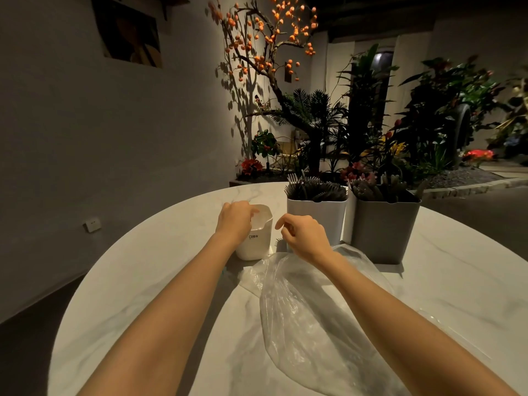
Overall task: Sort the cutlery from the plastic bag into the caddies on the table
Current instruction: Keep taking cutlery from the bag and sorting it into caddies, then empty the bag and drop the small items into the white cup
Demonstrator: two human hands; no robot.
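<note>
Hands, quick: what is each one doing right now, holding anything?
Left hand: rests on the rim of the small white caddy, fingers curled over it; contents cannot be told.
Right hand: loosely curled above the plastic bag, holding nothing visible.

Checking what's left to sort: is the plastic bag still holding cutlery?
Looks empty: the plastic bag lies flat and limp on the table, no cutlery showing through.

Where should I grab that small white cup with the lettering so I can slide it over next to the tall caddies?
Take the small white cup round its lower body, below the lettering, coming from its left. The left hand is already at the rim on that side. The body is smooth, upright and free on the left, while the plastic bag crowds its right base, so a wrap-around grip there looks steadiest.
</note>
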